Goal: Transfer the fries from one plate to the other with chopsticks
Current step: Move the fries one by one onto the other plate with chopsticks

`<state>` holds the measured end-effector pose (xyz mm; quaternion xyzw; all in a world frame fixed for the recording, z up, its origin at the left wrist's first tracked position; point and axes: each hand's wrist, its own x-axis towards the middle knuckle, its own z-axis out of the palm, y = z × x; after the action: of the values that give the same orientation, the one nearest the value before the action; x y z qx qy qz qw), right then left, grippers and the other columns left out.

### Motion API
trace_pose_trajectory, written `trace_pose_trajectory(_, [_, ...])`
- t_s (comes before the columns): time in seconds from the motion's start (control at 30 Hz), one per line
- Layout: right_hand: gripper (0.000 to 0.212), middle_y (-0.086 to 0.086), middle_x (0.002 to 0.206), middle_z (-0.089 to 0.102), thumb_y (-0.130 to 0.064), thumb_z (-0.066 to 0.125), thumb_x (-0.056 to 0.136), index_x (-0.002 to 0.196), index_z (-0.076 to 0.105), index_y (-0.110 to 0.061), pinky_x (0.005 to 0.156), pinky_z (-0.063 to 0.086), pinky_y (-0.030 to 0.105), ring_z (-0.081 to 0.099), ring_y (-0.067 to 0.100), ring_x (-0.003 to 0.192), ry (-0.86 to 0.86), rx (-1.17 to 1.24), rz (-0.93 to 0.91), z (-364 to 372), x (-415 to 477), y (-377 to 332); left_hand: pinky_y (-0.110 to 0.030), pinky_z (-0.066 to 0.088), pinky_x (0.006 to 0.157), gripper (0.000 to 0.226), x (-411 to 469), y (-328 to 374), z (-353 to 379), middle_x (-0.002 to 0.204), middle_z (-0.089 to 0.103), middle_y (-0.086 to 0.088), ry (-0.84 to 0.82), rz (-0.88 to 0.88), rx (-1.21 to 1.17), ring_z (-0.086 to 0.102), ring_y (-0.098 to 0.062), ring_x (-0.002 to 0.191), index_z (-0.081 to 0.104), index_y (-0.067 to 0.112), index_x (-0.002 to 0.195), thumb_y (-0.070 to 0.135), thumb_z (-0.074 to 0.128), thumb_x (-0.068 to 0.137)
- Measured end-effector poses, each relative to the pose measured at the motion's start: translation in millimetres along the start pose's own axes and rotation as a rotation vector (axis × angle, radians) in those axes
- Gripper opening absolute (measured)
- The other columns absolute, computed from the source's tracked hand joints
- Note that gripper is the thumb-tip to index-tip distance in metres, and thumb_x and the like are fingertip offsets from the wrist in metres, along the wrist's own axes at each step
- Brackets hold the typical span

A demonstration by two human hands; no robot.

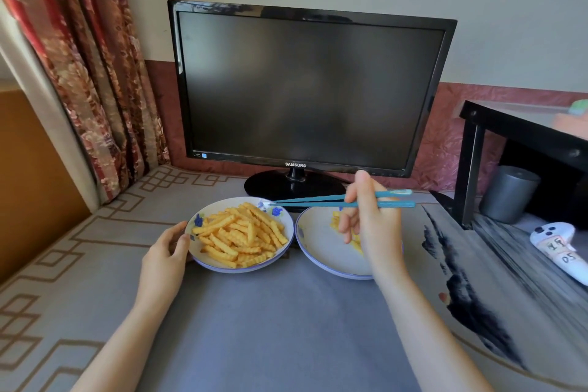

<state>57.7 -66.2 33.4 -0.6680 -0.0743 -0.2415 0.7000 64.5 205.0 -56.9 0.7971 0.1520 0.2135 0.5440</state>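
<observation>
Head view: person seated at a cloth-covered table (pixel 286 312), both forearms in frame. Two plates sit side by side, rims nearly touching, just in front of a dark Samsung monitor (pixel 310 89). Left plate (pixel 203 259) is white with blue floral marks and carries a full heap of crinkle-cut fries (pixel 241 237). Right plate (pixel 321 248) carries only a few fries (pixel 335 221), mostly hidden behind the hand. Left hand (pixel 167 251) rests on the table, fingers curled against the left plate's near-left rim, steadying it. Right hand (pixel 370 216) is closed around a pair of teal chopsticks (pixel 318 200), held above the right plate, index finger raised. Sticks run roughly level, tips pointing left and reaching over the far-right rim of the left plate. Tips look close together; no fry is visible between them. Whether the tips touch the plate rim or hover over it, can't tell. Off to the right: black shelf unit (pixel 509 127) with a grey cylindrical container (pixel 509 192) under it, and a white controller (pixel 560 248) with handwritten marks lying on the cloth. Patterned red curtain (pixel 89 73) hangs at left.
</observation>
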Motion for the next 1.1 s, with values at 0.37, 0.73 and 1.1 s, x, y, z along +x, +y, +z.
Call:
trace_pose_trajectory(0.37, [0.039,0.010,0.038,0.045,-0.030,0.041,0.102,0.070,0.047,-0.008,0.034,0.027,0.020,0.034,0.021,0.029,0.208,-0.136,-0.055,-72,10,19,-0.028,0.041,0.080,0.032,0,-1,-1,0.111,0.065,-0.001,-0.002,-0.012,-0.006,0.064,-0.021,0.091,0.059,0.015,0.128,0.017,0.046,0.098])
trace_pose_trajectory(0.73, [0.042,0.015,0.042,0.045,-0.032,0.040,0.102,0.068,0.047,-0.008,0.039,0.030,0.027,0.036,0.024,0.034,0.125,-0.319,-0.097,-63,7,25,-0.027,0.040,0.075,0.031,0,-1,0,0.107,0.066,-0.003,0.002,-0.001,-0.017,0.064,-0.020,0.085,0.059,0.014,0.126,0.013,0.046,0.098])
trace_pose_trajectory(1.1, [0.042,0.018,0.045,0.047,-0.034,0.041,0.101,0.068,0.048,-0.008,0.043,0.032,0.028,0.038,0.024,0.035,0.139,-0.345,-0.087,-61,7,25,-0.032,0.043,0.085,0.029,5,-7,0,0.111,0.067,-0.004,-0.004,-0.010,0.005,0.064,-0.027,0.102,0.060,0.018,0.123,0.018,0.047,0.097])
